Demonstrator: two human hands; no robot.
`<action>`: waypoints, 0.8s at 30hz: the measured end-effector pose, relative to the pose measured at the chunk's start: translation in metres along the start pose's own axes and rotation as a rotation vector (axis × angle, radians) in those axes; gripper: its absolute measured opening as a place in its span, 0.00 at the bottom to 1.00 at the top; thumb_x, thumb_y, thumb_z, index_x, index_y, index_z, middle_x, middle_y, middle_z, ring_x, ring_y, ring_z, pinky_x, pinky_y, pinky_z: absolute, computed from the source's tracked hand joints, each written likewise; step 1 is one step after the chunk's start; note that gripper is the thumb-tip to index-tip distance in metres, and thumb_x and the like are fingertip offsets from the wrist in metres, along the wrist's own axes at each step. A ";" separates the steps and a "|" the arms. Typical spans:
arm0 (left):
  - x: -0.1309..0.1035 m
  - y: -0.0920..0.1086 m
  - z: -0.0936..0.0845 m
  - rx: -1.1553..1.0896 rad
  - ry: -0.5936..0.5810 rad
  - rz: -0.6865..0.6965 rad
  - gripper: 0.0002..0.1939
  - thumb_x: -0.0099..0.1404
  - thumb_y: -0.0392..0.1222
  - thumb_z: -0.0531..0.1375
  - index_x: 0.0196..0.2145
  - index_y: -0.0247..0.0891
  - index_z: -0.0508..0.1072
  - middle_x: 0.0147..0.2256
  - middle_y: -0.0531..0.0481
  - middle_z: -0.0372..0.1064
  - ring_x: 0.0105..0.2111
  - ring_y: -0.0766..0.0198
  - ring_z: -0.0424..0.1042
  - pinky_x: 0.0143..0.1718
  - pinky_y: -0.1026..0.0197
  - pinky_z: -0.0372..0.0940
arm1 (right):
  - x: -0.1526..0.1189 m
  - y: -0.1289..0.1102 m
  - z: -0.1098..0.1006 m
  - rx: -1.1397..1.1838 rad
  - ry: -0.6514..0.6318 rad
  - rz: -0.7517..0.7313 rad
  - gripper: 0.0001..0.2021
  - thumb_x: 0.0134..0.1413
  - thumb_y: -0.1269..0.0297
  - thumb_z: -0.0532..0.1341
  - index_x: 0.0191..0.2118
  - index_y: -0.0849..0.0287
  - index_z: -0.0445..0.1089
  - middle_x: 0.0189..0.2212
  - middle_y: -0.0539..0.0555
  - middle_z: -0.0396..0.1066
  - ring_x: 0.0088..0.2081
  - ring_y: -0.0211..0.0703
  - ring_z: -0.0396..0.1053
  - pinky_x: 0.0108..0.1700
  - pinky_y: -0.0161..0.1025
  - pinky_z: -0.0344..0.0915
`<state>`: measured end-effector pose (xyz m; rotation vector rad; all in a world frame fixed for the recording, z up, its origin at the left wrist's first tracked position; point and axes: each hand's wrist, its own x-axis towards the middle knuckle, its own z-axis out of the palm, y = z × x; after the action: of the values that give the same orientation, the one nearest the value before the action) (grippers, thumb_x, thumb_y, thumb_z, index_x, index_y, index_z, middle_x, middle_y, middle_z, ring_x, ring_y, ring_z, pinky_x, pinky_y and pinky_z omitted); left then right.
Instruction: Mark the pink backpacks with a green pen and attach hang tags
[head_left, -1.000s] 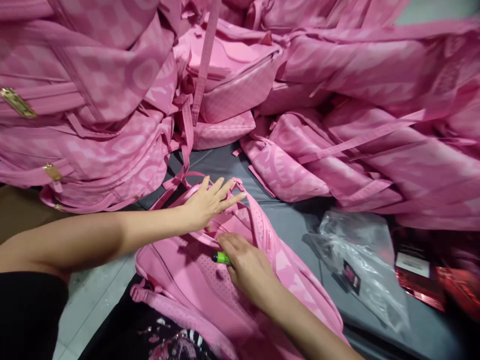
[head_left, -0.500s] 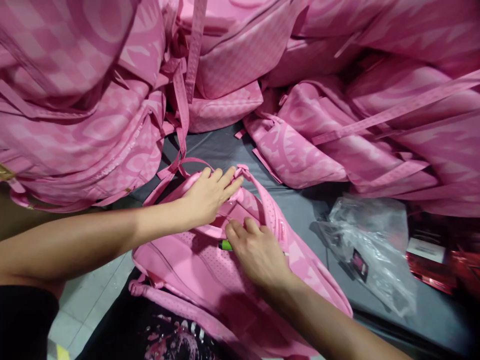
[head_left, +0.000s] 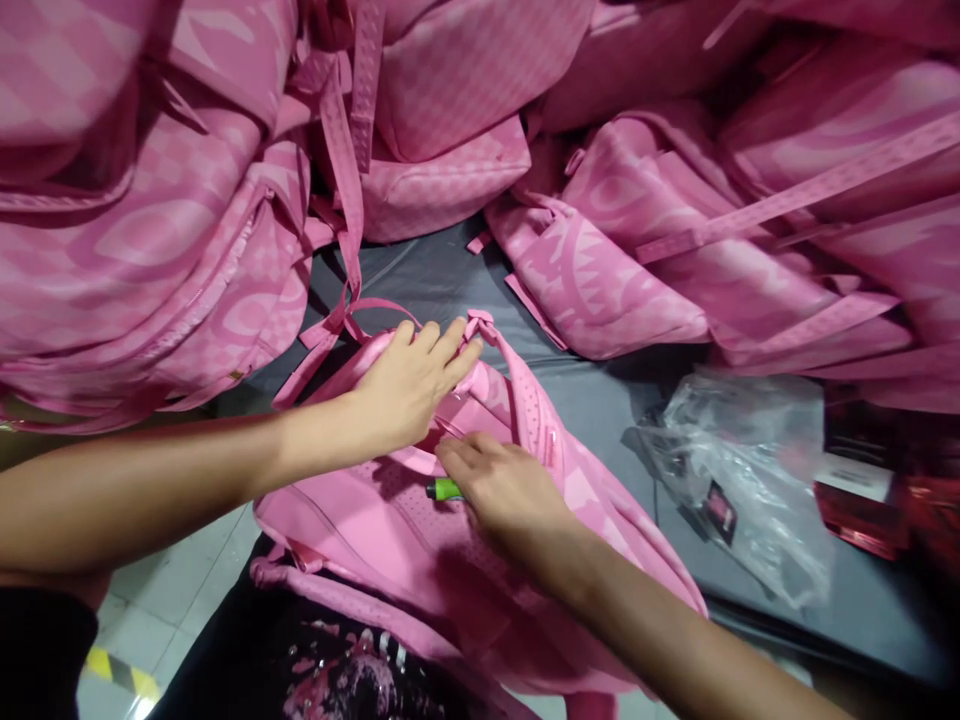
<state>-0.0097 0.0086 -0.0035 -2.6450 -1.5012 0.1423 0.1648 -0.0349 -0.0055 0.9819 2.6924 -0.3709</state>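
Observation:
A pink backpack (head_left: pixel 480 600) lies with its back panel up, partly on the dark table edge and partly over the person's lap. Across its top, near the upper straps, rests my left hand (head_left: pixel 412 385), fingers spread over the fabric. Just right and below, my right hand (head_left: pixel 510 490) has its fingers curled around a green tool (head_left: pixel 445 489) with a dark end; the rest of the tool is hidden under the palm. Its fingertips are at the pink top handle strip (head_left: pixel 416 460).
Pink patterned backpacks are heaped at the left (head_left: pixel 165 240) and along the back (head_left: pixel 600 260). A clear plastic bag (head_left: pixel 750 480) and a red box (head_left: pixel 859 500) lie on the grey table cover (head_left: pixel 600 400) at the right. Floor tiles show lower left.
The view has shifted a little, so surroundings sit higher in the picture. My right hand has moved slightly left with the green tool; my left hand stays on the backpack.

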 end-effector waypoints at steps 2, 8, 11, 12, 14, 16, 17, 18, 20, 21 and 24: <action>0.001 0.001 0.000 -0.011 -0.007 0.000 0.40 0.63 0.39 0.57 0.69 0.32 0.47 0.68 0.33 0.43 0.56 0.41 0.58 0.54 0.43 0.57 | -0.001 -0.007 0.001 -0.172 0.036 0.049 0.17 0.58 0.79 0.54 0.51 0.68 0.71 0.46 0.64 0.74 0.41 0.52 0.68 0.35 0.46 0.63; 0.004 0.003 0.002 0.021 0.148 0.108 0.44 0.66 0.35 0.55 0.71 0.45 0.34 0.71 0.40 0.30 0.69 0.41 0.36 0.62 0.37 0.48 | -0.003 -0.021 0.006 -0.362 0.127 0.103 0.18 0.60 0.81 0.49 0.49 0.68 0.72 0.42 0.65 0.74 0.38 0.51 0.67 0.36 0.46 0.60; 0.011 0.004 0.005 -0.002 0.156 0.187 0.44 0.66 0.34 0.54 0.70 0.50 0.32 0.71 0.42 0.32 0.69 0.42 0.38 0.63 0.36 0.46 | 0.002 -0.019 0.008 -0.351 0.122 0.125 0.17 0.59 0.81 0.49 0.46 0.68 0.72 0.38 0.64 0.74 0.37 0.53 0.67 0.35 0.46 0.59; 0.013 0.004 0.005 -0.027 0.132 0.187 0.44 0.66 0.35 0.54 0.70 0.50 0.32 0.71 0.41 0.33 0.69 0.41 0.40 0.61 0.36 0.49 | 0.003 -0.017 0.009 -0.342 0.119 0.123 0.17 0.59 0.81 0.49 0.45 0.68 0.72 0.37 0.64 0.74 0.37 0.53 0.67 0.35 0.46 0.60; 0.017 0.005 0.007 -0.073 0.090 0.165 0.44 0.66 0.37 0.54 0.70 0.47 0.31 0.71 0.39 0.34 0.68 0.39 0.42 0.57 0.38 0.55 | 0.000 -0.014 0.012 -0.311 0.142 0.103 0.16 0.59 0.81 0.50 0.46 0.67 0.71 0.42 0.65 0.74 0.40 0.53 0.68 0.37 0.46 0.62; 0.018 0.004 0.008 -0.093 0.063 0.143 0.44 0.66 0.38 0.54 0.70 0.45 0.31 0.71 0.38 0.33 0.68 0.39 0.42 0.54 0.41 0.58 | -0.013 -0.012 0.012 -0.256 0.232 0.075 0.18 0.58 0.79 0.52 0.51 0.66 0.68 0.51 0.66 0.71 0.48 0.56 0.67 0.43 0.48 0.64; 0.018 0.004 0.009 -0.099 0.057 0.142 0.44 0.66 0.38 0.55 0.70 0.43 0.31 0.71 0.38 0.33 0.68 0.39 0.41 0.54 0.42 0.57 | -0.022 -0.012 0.010 -0.220 0.303 0.074 0.19 0.58 0.77 0.53 0.55 0.64 0.66 0.55 0.66 0.69 0.52 0.57 0.66 0.47 0.49 0.64; 0.018 0.003 0.010 -0.103 0.055 0.144 0.45 0.65 0.39 0.55 0.70 0.42 0.31 0.71 0.37 0.33 0.68 0.39 0.41 0.54 0.42 0.56 | -0.032 -0.012 0.008 -0.179 0.383 0.084 0.20 0.59 0.73 0.54 0.57 0.62 0.63 0.57 0.65 0.68 0.54 0.58 0.65 0.49 0.50 0.64; 0.017 0.003 0.011 -0.104 0.063 0.146 0.46 0.64 0.39 0.56 0.70 0.39 0.32 0.71 0.36 0.33 0.68 0.38 0.41 0.55 0.42 0.55 | -0.052 -0.013 0.000 -0.064 0.527 0.133 0.19 0.62 0.63 0.56 0.57 0.58 0.62 0.50 0.63 0.73 0.48 0.55 0.70 0.45 0.48 0.67; 0.017 0.004 0.011 -0.101 0.071 0.143 0.46 0.64 0.39 0.56 0.70 0.38 0.33 0.71 0.36 0.33 0.68 0.38 0.41 0.55 0.42 0.54 | -0.059 -0.014 -0.004 0.017 0.595 0.179 0.17 0.63 0.59 0.56 0.55 0.57 0.63 0.43 0.61 0.76 0.41 0.51 0.73 0.39 0.45 0.68; 0.017 0.005 0.009 -0.086 0.069 0.130 0.44 0.63 0.37 0.56 0.70 0.36 0.36 0.70 0.35 0.34 0.68 0.39 0.42 0.56 0.42 0.54 | -0.060 -0.014 -0.010 0.308 0.796 0.301 0.11 0.65 0.56 0.57 0.47 0.54 0.68 0.28 0.53 0.75 0.26 0.41 0.72 0.28 0.37 0.66</action>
<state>0.0021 0.0207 -0.0135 -2.7837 -1.3449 -0.0045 0.1990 -0.0776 0.0250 1.9415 3.1204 -0.4009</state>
